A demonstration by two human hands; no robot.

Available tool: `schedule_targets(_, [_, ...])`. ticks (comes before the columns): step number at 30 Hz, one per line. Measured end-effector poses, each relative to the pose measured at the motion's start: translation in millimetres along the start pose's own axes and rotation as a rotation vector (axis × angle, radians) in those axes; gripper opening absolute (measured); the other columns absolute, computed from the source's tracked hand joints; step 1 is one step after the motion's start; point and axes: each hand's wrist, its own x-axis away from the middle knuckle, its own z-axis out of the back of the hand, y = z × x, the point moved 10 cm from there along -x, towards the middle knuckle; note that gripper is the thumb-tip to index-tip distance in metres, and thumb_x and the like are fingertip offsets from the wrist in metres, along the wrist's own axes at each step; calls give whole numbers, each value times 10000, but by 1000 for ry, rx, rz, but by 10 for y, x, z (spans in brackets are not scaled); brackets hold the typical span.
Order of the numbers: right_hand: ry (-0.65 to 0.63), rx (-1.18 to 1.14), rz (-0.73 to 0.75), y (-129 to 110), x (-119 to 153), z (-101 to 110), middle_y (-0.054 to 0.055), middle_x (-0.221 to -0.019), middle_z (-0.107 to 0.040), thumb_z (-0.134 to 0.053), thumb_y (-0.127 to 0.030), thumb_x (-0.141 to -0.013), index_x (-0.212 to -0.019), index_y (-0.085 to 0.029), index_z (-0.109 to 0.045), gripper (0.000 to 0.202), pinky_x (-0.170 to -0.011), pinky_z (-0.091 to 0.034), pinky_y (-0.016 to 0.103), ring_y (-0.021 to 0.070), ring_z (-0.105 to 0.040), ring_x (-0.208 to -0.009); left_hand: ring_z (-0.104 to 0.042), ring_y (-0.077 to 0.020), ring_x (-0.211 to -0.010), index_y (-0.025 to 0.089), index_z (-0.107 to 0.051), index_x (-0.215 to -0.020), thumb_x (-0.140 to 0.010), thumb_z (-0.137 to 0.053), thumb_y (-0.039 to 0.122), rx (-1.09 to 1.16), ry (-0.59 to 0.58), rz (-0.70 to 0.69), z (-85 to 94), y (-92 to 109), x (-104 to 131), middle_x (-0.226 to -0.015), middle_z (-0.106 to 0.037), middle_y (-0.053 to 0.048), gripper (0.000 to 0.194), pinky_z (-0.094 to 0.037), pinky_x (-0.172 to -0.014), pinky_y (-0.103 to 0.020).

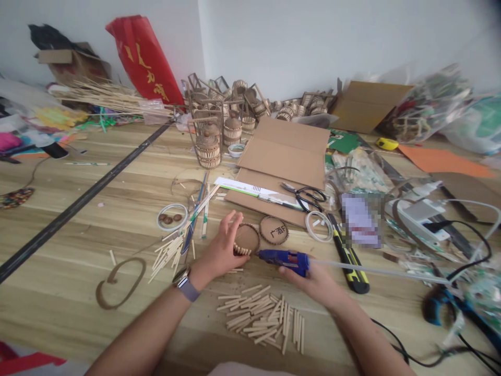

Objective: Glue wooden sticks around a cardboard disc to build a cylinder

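Observation:
My left hand (225,243), with a watch on its wrist, is curled around the left side of a round cardboard piece (247,237) edged with short wooden sticks along its near side. My right hand (309,279) grips a blue glue gun (285,259), whose nozzle points left at the rim of that piece. A second cardboard disc (274,230) with printed characters lies just to the right, beyond the gun. Nearer my body is a loose pile of short wooden sticks (262,318). Longer thin sticks (168,256) lie left of my left hand.
Scissors (309,197), a tape roll (319,226) and a yellow-black cutter (350,261) lie beyond and right of my hands. Cardboard sheets (284,146) and small wooden buckets (208,149) stand farther back. A cord trails at the right; a curled strip (107,297) lies left.

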Motion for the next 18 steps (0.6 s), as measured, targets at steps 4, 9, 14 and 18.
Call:
schedule_targets(4, [-41, 69, 40, -49, -1, -39, 71, -794, -728, -568, -460, -801, -837, -179, -683, 306, -666, -548, 329, 234, -664, -713, -323, -376, -1418, 320, 10, -1510, -677, -805, 132, -1, -11, 4, -8, -5, 4, -1556, -153, -182, 1181, -390, -1108, -545])
schedule_targets(9, [-48, 160, 77, -91, 2, -50, 78, -754, -711, -531, -484, -823, -809, -174, -675, 342, -630, -531, 328, 233, -643, -674, -358, -375, -1398, 327, 12, -1509, -673, -807, 126, 3, -10, 2, -4, 4, 2, -1552, -158, -182, 1188, -422, -1087, -534])
schedule_targets(14, [-60, 185, 68, -45, 3, -85, 76, -740, -698, -517, -494, -830, -802, -167, -668, 361, -602, -515, 321, 225, -628, -648, -344, -384, -1403, 327, 16, -1504, -667, -810, 121, -3, -14, 3, 0, 14, -7, -1543, -158, -190, 1194, -425, -1079, -546])
schedule_targets(18, [-61, 194, 70, -56, 4, -92, 84, -752, -700, -505, -493, -831, -824, -158, -665, 371, -624, -515, 330, 229, -632, -662, -317, -383, -1417, 323, 17, -1505, -671, -804, 121, -9, -8, -1, -1, 13, -3, -1541, -157, -188, 1188, -399, -1097, -555])
